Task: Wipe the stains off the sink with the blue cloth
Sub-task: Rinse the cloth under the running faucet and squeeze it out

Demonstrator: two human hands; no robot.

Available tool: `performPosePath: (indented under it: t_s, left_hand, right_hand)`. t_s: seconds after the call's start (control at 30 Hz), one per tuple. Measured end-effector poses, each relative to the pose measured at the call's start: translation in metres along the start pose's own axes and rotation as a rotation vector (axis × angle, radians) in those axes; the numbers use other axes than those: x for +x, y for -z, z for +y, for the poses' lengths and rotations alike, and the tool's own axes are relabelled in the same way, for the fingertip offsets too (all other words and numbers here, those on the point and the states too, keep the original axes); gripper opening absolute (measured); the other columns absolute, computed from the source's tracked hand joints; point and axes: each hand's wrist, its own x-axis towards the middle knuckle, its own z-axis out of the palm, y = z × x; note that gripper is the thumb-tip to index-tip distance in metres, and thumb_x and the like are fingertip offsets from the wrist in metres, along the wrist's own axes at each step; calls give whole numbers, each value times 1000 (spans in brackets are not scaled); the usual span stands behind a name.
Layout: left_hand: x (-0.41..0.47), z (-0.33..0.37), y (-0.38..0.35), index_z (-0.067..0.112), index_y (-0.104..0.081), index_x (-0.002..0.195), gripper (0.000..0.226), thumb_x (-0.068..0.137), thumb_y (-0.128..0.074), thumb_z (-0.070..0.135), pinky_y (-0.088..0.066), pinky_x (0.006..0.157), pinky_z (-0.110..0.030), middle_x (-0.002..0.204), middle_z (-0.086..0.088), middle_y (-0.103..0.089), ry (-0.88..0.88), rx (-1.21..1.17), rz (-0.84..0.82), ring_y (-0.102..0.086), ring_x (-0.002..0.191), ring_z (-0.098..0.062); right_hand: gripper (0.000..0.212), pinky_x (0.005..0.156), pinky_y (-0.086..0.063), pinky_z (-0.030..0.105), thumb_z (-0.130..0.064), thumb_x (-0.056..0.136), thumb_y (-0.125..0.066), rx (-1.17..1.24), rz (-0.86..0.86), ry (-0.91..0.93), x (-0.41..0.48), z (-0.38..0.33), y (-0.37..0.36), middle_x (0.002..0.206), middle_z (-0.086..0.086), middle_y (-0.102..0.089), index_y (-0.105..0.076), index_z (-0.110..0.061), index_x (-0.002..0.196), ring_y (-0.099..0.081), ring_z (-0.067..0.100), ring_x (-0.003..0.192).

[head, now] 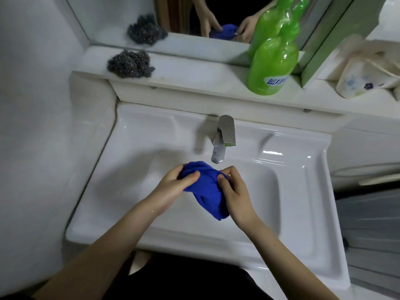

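Note:
Both hands hold a bunched blue cloth (206, 189) above the basin of the white sink (138, 135). My left hand (173, 187) grips the cloth's upper left part, thumb across the fabric. My right hand (234, 191) pinches its right side, and the cloth's lower end hangs down between my wrists. The cloth sits just in front of and below the chrome faucet (223, 139). I cannot make out stains on the sink surface.
On the shelf behind the sink lie a steel-wool scrubber (129, 63) at the left and a green bottle (272, 63) at the right, with a mirror (121, 16) behind them. A cream pouch (363, 72) rests at far right.

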Motion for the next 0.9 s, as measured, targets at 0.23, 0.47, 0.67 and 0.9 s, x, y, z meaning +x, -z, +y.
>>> performPosePath:
  t_s: [0.23, 0.47, 0.67, 0.9]
  left_hand:
    - [-20, -16, 6, 44, -57, 123, 66, 73, -79, 7, -54, 80, -21, 108, -5, -70, -49, 157, 80, -69, 99, -21]
    - [-26, 4, 10, 27, -69, 114, 34, 84, -71, 12, -54, 85, -22, 108, 8, -74, -211, 244, 38, -68, 103, -9]
    - [-24, 22, 2, 25, -71, 94, 15, 93, -64, 12, -48, 70, -14, 86, 11, -73, -357, 484, 38, -66, 80, -2]
    - [-27, 33, 8, 16, -76, 90, 12, 93, -65, 17, -46, 65, -16, 77, 10, -72, -393, 571, 97, -63, 74, -5]
  right_hand:
    - [18, 56, -34, 23, -19, 105, -36, -309, 127, 31, -21, 24, -7, 68, -2, -48, -37, -11, 89, -41, 9, 58]
    - [40, 63, -51, 30, -11, 95, -57, -79, -168, -11, -27, -5, 4, 98, 6, -58, -42, -29, 127, -57, 20, 68]
    - [33, 73, -55, 26, -20, 98, -58, -226, -188, 44, -17, -15, -4, 100, 1, -69, -51, -23, 130, -66, 9, 81]
    - [21, 70, -48, 31, -18, 102, -42, -265, -67, -9, -4, -30, 3, 83, 4, -66, -62, -20, 96, -57, 14, 74]
